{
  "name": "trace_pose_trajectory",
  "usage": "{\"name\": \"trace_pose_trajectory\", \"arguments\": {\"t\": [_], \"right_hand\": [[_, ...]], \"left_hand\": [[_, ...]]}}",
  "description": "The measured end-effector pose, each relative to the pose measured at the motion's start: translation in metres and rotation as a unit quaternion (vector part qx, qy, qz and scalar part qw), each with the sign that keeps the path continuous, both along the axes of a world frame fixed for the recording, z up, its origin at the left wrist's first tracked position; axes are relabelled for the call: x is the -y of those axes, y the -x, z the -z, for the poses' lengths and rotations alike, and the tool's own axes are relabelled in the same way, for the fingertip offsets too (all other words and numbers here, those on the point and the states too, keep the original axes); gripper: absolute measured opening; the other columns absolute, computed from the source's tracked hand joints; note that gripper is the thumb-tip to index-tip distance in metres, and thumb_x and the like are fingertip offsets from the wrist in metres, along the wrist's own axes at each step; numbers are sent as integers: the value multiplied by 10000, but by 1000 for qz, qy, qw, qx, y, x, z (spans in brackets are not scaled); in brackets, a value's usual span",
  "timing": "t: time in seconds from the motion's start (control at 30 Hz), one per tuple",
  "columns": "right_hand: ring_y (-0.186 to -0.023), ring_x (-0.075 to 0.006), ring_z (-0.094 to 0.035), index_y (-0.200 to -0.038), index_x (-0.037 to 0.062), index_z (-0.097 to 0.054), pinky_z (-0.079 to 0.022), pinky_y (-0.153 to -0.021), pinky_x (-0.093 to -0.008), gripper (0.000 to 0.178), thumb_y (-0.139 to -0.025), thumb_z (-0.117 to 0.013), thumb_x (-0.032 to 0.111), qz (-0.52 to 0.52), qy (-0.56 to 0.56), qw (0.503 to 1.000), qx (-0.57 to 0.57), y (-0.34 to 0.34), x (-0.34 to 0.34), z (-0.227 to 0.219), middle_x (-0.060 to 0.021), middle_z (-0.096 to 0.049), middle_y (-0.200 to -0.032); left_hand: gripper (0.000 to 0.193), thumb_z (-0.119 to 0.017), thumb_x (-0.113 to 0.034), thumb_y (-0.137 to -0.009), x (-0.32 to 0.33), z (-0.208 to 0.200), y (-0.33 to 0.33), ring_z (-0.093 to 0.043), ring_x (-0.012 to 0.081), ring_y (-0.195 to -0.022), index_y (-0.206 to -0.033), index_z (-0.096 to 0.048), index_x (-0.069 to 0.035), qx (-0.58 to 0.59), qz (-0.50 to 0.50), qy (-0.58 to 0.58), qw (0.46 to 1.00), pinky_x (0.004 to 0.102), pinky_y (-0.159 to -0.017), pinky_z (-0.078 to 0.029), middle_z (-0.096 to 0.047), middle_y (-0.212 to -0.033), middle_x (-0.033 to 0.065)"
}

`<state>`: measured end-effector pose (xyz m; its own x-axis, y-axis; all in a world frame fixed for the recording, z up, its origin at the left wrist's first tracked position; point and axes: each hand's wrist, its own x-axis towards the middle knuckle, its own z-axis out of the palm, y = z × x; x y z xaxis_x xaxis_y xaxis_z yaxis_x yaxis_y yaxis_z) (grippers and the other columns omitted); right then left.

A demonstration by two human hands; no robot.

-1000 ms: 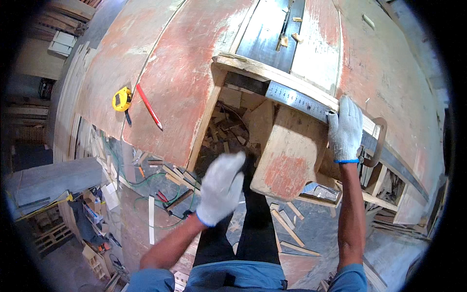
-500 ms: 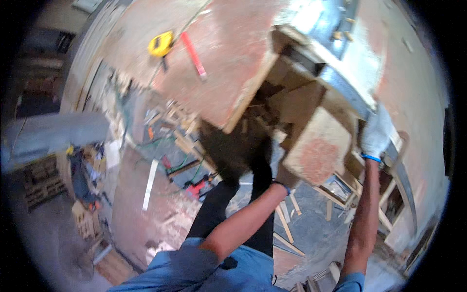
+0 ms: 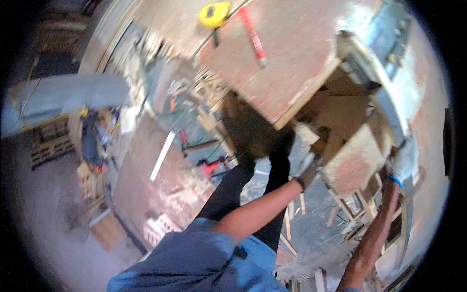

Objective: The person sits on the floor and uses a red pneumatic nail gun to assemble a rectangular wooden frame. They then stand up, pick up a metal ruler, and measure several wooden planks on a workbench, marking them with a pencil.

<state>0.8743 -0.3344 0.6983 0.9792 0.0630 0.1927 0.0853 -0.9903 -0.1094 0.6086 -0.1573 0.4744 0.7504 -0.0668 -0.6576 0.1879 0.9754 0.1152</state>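
Note:
A boxy wooden frame (image 3: 396, 119) with a pale rail stands at the right of the worktable. My right hand (image 3: 406, 158), in a light glove with a blue cuff, is closed around the near end of its rail. My left hand (image 3: 307, 174), in a darker-cuffed glove, is beside the left edge of a thick reddish-patched board (image 3: 354, 160). Blur hides its fingers, so its grip cannot be made out. The hollow between the board and the tabletop lies in brown shadow.
On the worktable (image 3: 287, 63) lie a yellow tape measure (image 3: 214, 14) and a red marker-like stick (image 3: 253, 36). Wood offcuts (image 3: 209, 119), a red tool (image 3: 210, 168) and a white strip (image 3: 163, 155) are at lower left. A large grey roll (image 3: 73, 100) sits farther left.
The whole view has swung, so the table and its things appear farther right and higher. My left hand has come out from behind the board's edge; my right hand stays at the frame's end.

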Motion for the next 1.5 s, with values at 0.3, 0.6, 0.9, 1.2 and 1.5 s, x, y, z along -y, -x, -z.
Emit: {"name": "trace_pose_trajectory", "arguments": {"t": [0.3, 0.6, 0.9, 1.2, 1.5], "right_hand": [[-1005, -367, -669, -1082, 57, -727, -502, -955, -476, 282, -1012, -519, 234, 27, -4, 992, 127, -31, -26, -88, -164, -726, -1043], [-1018, -356, -664, -1056, 73, -724, -503, -957, -472, 211, -939, -598, 195, 60, -37, 993, 92, -46, -4, -59, -145, -726, -1038], [-981, -360, -669, -1041, 86, -723, -507, -935, -481, 245, -940, -573, 251, 39, -13, 989, 144, -61, -1, -41, -150, -723, -1008], [-894, -370, -686, -903, 85, -710, -526, -869, -493, 282, -969, -525, 288, 42, 15, 988, 150, -83, 14, -21, -176, -722, -912], [-968, -405, -685, -949, 48, -738, -511, -906, -506, 448, -1017, -474, 403, 39, -15, 999, -30, -108, 29, -34, -205, -733, -991]], "left_hand": [[368, -539, -347, -1060, -189, -277, -54, -570, 113, -813, -998, -688, -16, 161, 626, -344, 681, 287, -752, -474, -658, -888, -1], [541, -698, -101, -901, -212, -385, -270, -585, 327, -1322, -1425, -585, -28, 290, 372, -813, 342, 426, -1124, -456, -617, -1400, 198], [581, -789, -193, -864, -220, -307, -410, -559, 364, -1320, -1395, -585, -79, 355, 309, -873, 126, 443, -1117, -470, -613, -1384, 165], [420, -738, -234, -920, -207, -279, -434, -643, 343, -1191, -1308, -644, -101, 346, 323, -872, 126, 423, -1021, -517, -669, -1266, 143], [383, -703, -204, -926, -250, -260, -367, -640, 376, -1158, -1274, -618, -67, 270, 327, -872, 245, 436, -980, -514, -652, -1209, 194]]}}
